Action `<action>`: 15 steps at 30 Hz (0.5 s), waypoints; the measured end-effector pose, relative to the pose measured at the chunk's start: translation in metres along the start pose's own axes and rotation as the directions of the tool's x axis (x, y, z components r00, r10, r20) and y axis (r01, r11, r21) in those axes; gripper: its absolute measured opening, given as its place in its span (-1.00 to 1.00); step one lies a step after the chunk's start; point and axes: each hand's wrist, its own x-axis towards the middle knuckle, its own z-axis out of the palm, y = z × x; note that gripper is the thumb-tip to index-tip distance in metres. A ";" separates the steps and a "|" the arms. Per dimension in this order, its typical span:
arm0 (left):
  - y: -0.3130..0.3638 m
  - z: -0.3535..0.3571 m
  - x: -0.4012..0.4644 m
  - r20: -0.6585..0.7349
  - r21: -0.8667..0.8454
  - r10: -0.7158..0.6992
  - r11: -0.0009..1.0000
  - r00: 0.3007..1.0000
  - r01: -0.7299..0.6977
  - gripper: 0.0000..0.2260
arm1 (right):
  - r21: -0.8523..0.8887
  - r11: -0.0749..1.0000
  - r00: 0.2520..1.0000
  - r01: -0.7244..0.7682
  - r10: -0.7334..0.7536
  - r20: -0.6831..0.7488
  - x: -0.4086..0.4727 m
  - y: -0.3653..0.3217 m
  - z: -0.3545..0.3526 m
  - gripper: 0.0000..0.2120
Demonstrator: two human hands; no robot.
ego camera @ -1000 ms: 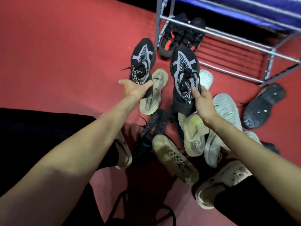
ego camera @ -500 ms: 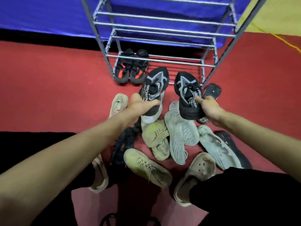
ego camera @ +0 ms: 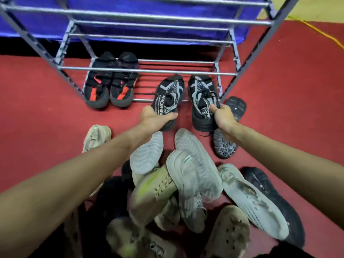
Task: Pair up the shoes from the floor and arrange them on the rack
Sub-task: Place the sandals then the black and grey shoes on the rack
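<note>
I see a red floor (ego camera: 37,101), a grey metal rack (ego camera: 149,71) against blue fabric (ego camera: 149,8) at upper frame, black-and-orange shoes (ego camera: 109,86), two black sneakers (ego camera: 170,94) with grey webbing, pale grey soles (ego camera: 193,172) at centre.

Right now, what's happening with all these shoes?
A person is pairing shoes onto a rack. The left hand holds one black-and-grey sneaker and the right hand holds its mate, both with toes at the rack's bottom shelf. A black-and-orange pair already sits on that shelf at the left. A pile of unsorted shoes remains on the red floor.
</note>
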 end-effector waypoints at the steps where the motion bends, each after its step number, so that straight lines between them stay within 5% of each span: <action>1: -0.002 0.006 0.015 -0.001 -0.040 0.006 0.999 1.000 -0.006 -0.67 | 0.032 0.999 1.000 -0.002 0.002 -0.019 0.015 0.003 0.005 -0.70; 6: -0.008 0.037 0.085 -0.075 -0.125 0.027 0.992 0.997 -0.036 -0.78 | 0.096 0.995 0.990 0.033 -0.020 -0.136 0.083 0.010 0.029 -0.69; 15: -0.004 0.080 0.158 -0.077 -0.103 0.090 0.990 0.993 -0.098 -0.47 | 0.020 0.995 0.964 0.102 -0.094 -0.251 0.172 0.013 0.037 -0.70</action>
